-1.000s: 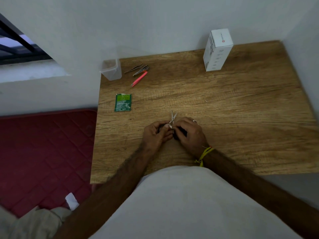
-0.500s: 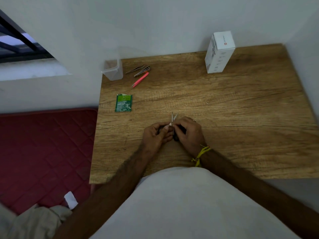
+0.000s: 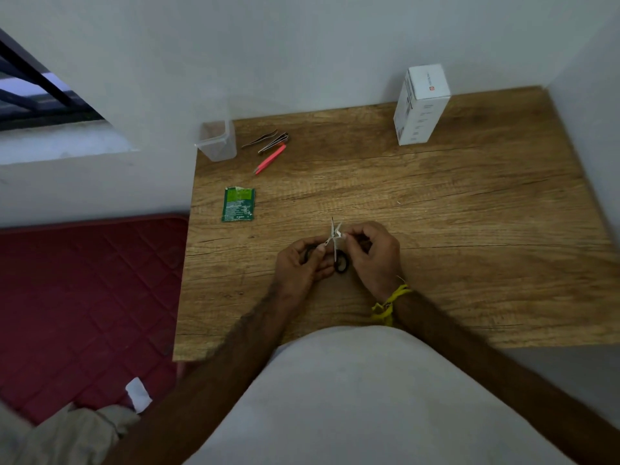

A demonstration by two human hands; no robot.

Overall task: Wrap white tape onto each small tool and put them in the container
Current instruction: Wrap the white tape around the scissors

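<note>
Across the wooden tabletop [image 3: 436, 229] you have wide bare grain to your right and ahead, bounded by white walls at the back and right, while the left edge drops off to a red quilted mat [image 3: 84, 297]. At the back right stands a tall white cardboard box [image 3: 421, 105], and in the back left corner sits the clear plastic container [image 3: 216, 140], with two metal tweezers [image 3: 266, 140] and a pink tweezer [image 3: 270, 159] lying just beside it. Nearer you lies a flat green packet [image 3: 238, 204]. Your left hand [image 3: 302, 263] curls around the black handles of the small silver scissors [image 3: 335, 243], held near the front middle with blades parted and pointing away. Your right hand [image 3: 374, 253] pinches a strip of white tape [image 3: 339, 232] against the blades. Compared with a second ago, the blades stand further apart and your right hand sits slightly higher.
</note>
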